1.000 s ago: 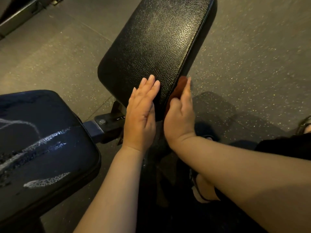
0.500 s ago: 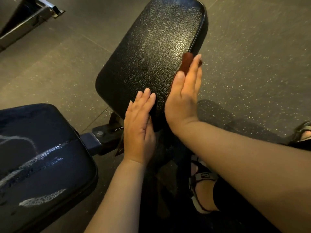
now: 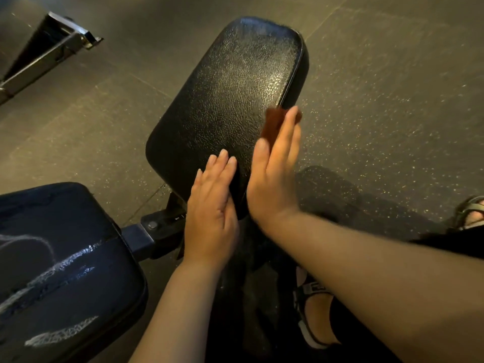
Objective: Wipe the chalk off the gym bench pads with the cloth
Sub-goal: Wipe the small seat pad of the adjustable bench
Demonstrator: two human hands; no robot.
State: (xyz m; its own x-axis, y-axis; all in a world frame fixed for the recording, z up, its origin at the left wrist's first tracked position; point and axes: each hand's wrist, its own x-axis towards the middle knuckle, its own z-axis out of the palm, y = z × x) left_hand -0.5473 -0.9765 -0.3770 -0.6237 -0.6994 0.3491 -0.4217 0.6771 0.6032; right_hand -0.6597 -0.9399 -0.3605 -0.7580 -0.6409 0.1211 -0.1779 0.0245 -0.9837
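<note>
Speckled rubber floor [image 3: 379, 100] fills the background of the head view, with a metal frame [image 3: 47, 53] lying at the upper left and a sandalled foot [image 3: 314, 310] at the lower right.

The long bench pad [image 3: 230, 95] runs away from the person, its long axis slanting up and to the right. Its grained black top shows no chalk that I can make out. The left hand [image 3: 212, 205] lies flat on the near end of this pad, fingers straight and together, holding nothing. The right hand [image 3: 275, 174] is just beside it, also with straight fingers, pressing the reddish-brown cloth [image 3: 272, 124] against the pad's right side edge. Only the part of the cloth above the fingertips shows, and it is blurred.

The seat pad [image 3: 65, 258] sits at the lower left, joined by the frame bracket [image 3: 152, 231]. White chalk streaks [image 3: 60, 273] cross its top.

So the remaining chalk lies down and to the left of both hands. The left hand is the nearer one, but the cloth is under the right, on the far side of the long pad. The next move probably has to carry the cloth leftward, across the left arm or around it.
</note>
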